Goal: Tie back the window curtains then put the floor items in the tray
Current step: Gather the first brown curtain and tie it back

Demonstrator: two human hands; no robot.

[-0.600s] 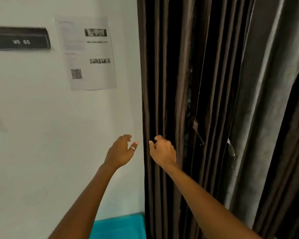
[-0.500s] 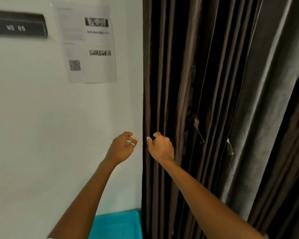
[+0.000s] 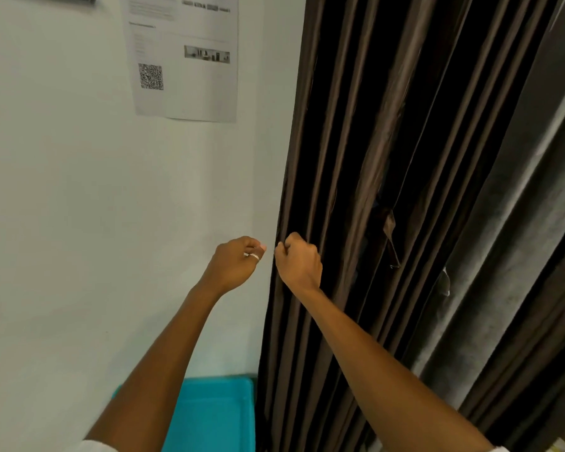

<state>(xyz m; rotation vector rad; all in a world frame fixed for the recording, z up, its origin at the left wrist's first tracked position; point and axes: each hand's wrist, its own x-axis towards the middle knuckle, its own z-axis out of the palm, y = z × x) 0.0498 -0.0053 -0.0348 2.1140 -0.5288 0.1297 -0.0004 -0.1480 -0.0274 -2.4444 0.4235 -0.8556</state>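
At the left edge of the window, where the white wall (image 3: 79,223) meets the fabric, a dark brown curtain (image 3: 372,158) hangs in deep vertical pleats, with a paler grey drape (image 3: 519,256) beside it on the right. Both hands are raised to that edge. The right hand (image 3: 299,264) is curled nearly closed against the outermost pleat, its fingertips seeming to pinch the hem, though the actual contact is hidden behind the knuckles. The left hand (image 3: 237,264), wearing a ring, is also curled with thumb against fingers just off the wall, close beside the right but not touching it; whether it holds a tie cord or anything at all cannot be told. The cloth looks thin, smooth and faintly glossy, so it should be light and limp, sliding easily through a loose hold and spilling back out of any gather. I judge the sound grip is a full-hand gather around several pleats at about this height, not a pinch on one fold. A small torn flap (image 3: 390,236) shows in the folds to the right, a spot best kept clear of any pull. Below the forearms a teal tray (image 3: 216,415) sits against the wall; none of the floor items show here. A printed sheet (image 3: 183,60) with a code square is stuck to the wall above.
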